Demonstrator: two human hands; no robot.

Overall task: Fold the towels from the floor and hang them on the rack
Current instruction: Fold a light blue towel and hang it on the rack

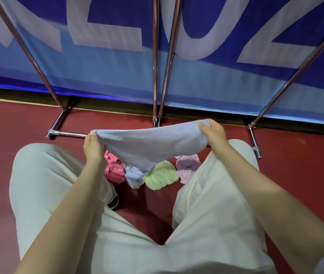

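The left hand [94, 144] is pinching one corner of the light blue towel [149, 145]. The towel is sagging above pink [113, 171], blue [135, 177], green [162, 175] and lilac towels [187, 167] lying on the red floor [8, 123] before the rack [158, 76]. The right hand [214, 133] is pinching the opposite corner.

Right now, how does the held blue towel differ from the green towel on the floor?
The blue towel is lifted and stretched between the left hand and right hand; the green towel lies crumpled on the floor, untouched. The blue towel is spread wide and sags in the middle; the green towel is bunched into a small heap. Colour: pale blue against light green. Both look like small soft cloths.
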